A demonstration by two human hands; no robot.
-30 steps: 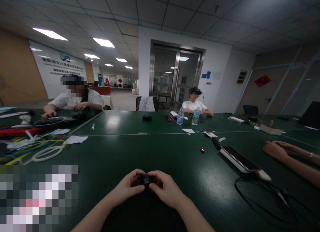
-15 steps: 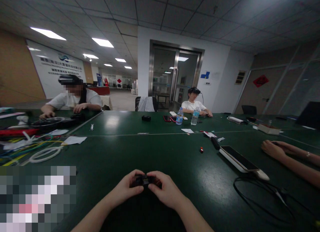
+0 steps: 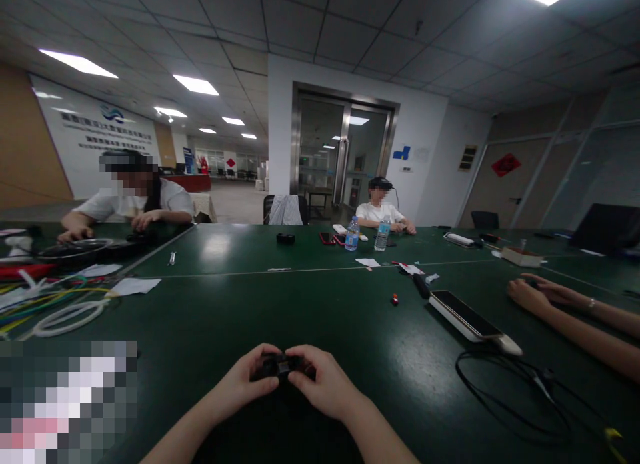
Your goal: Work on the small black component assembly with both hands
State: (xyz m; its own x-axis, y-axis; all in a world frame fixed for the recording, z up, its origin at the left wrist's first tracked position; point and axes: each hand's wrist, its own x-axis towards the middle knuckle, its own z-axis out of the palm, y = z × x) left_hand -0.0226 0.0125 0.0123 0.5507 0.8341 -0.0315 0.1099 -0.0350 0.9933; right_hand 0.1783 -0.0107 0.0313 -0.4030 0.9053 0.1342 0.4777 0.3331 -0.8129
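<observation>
A small black device (image 3: 283,366) with a lighter patch at its middle is held between my two hands, above the near side of the green table (image 3: 320,317). My left hand (image 3: 255,374) is closed on its left end, thumb below and fingers on top. On the right end, my right hand (image 3: 315,373) grips it in the same way. My fingers cover both ends, and I cannot make out its exact kind. Beyond my hands, a small red and silver piece (image 3: 395,299) lies on the table.
A phone (image 3: 465,314) rests on a white device at right, beside a black cable (image 3: 505,424). A co-worker's hands (image 3: 535,294) are further right. Bottles (image 3: 352,236), a small black box (image 3: 285,239), papers (image 3: 134,287) and coiled cables (image 3: 70,317) also lie about.
My view has turned slightly right, so the surroundings sit further left. Both hands keep their grip on the black device, with little visible change in pose.
</observation>
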